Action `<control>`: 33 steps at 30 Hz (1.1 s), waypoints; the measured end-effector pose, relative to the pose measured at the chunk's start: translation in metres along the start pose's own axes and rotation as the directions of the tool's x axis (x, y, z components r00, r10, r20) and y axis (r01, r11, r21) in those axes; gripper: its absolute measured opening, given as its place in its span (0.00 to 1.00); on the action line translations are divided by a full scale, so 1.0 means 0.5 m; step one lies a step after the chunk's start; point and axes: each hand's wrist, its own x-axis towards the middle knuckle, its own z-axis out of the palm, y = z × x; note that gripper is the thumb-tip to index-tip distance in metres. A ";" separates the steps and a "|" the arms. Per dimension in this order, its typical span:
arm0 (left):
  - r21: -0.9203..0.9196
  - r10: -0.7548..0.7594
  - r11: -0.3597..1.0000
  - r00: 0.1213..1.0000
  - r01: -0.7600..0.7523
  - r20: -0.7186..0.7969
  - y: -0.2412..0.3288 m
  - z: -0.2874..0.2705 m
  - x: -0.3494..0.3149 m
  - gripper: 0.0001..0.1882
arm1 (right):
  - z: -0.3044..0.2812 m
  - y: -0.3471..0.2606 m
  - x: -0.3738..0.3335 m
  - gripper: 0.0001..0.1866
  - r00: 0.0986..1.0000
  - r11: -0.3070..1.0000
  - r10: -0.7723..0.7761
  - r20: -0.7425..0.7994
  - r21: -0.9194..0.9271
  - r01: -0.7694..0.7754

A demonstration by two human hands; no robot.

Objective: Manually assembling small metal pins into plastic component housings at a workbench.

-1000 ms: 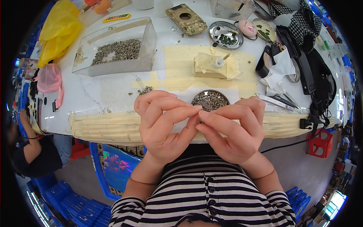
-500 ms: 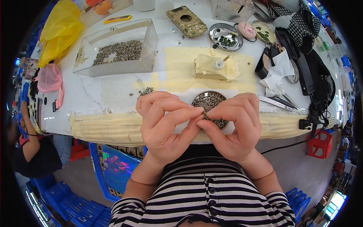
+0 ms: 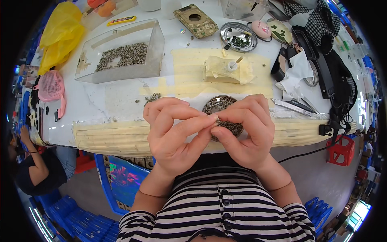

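Left hand point(image 3: 173, 133): thumb and forefinger pinched narrow, contents hidden, cannot tell | Right hand point(image 3: 249, 133): fingertips narrowly parted, grip cannot tell | Small metallic parts point(image 3: 231, 128): in 1 round dish point(image 3: 221, 96) on table point(image 3: 90, 97), beneath fingertips

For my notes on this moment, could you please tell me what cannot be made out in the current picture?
- Head view: anything pinched between the left hand and right hand, too small and largely hidden by them.
- Head view: part of the round dish, hidden behind the right hand.
- Head view: the upper-right clear box, cut off by the top edge.
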 end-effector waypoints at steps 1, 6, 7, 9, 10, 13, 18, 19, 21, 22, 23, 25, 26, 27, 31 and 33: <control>0.003 -0.003 1.000 1.000 0.003 0.001 0.000 0.000 0.000 0.17 | 0.000 0.000 -0.001 0.14 1.000 1.000 0.007 -0.006 0.002 -0.007; 0.033 -0.017 0.999 1.000 0.018 -0.021 0.000 0.007 -0.002 0.17 | 0.005 0.000 -0.011 0.16 0.988 0.991 -0.117 -0.097 -0.078 0.110; 0.038 -0.019 0.999 1.000 0.020 -0.021 0.000 0.007 -0.002 0.17 | 0.003 -0.001 -0.010 0.16 0.987 0.988 -0.133 -0.087 -0.096 0.125; 0.014 -0.030 0.999 0.999 0.030 -0.019 -0.001 0.007 -0.001 0.17 | 0.003 0.002 -0.010 0.16 0.991 0.991 -0.103 -0.086 -0.097 0.094; 0.002 -0.036 0.999 0.999 0.036 -0.018 -0.001 0.007 -0.001 0.17 | 0.002 0.003 -0.010 0.16 0.993 0.992 -0.087 -0.085 -0.098 0.079; 0.006 -0.023 1.000 0.999 0.023 0.022 0.004 0.001 0.006 0.16 | 0.004 0.003 -0.005 0.15 0.998 0.996 -0.041 -0.051 -0.081 0.036; 0.008 -0.022 1.000 0.999 0.022 0.044 0.004 0.001 0.006 0.16 | 0.003 0.004 -0.008 0.14 0.999 1.000 -0.002 -0.036 -0.015 0.001; 0.008 -0.024 1.000 0.999 0.024 0.045 0.004 0.002 0.005 0.16 | 0.003 0.003 -0.010 0.14 0.999 1.000 0.005 -0.049 -0.012 -0.005; 0.019 -0.031 0.999 0.999 0.030 0.045 0.005 0.002 0.007 0.15 | 0.006 0.006 -0.016 0.14 0.998 1.000 -0.007 -0.068 -0.006 0.007; 0.024 -0.034 0.999 0.998 0.033 0.045 0.005 0.003 0.008 0.15 | 0.007 0.007 -0.018 0.14 0.997 1.000 -0.013 -0.077 -0.003 0.013; 0.028 -0.035 0.999 0.999 0.034 0.038 0.005 0.003 0.007 0.15 | 0.007 0.006 -0.018 0.14 0.996 1.000 -0.027 -0.088 -0.010 0.026; 0.034 -0.037 0.999 0.999 0.036 0.024 0.004 0.006 0.006 0.15 | 0.006 0.003 -0.015 0.14 0.992 0.998 -0.054 -0.110 -0.026 0.052; 0.051 -0.032 0.998 0.999 0.031 0.022 0.004 0.007 0.006 0.15 | 0.005 0.002 -0.014 0.14 0.994 0.999 -0.038 -0.104 -0.026 0.036; 0.069 -0.027 0.997 0.999 0.025 0.021 0.005 0.008 0.006 0.15 | 0.005 0.002 -0.014 0.14 0.995 0.999 -0.023 -0.098 -0.027 0.020; 0.126 -0.001 0.992 1.000 -0.002 0.023 0.011 0.011 0.009 0.14 | 0.003 0.002 -0.012 0.11 0.998 0.999 0.017 -0.065 -0.039 -0.020; 0.129 0.005 0.992 1.000 -0.007 0.022 0.011 0.012 0.008 0.15 | 0.001 0.005 -0.011 0.10 0.998 1.000 0.028 -0.047 -0.007 -0.029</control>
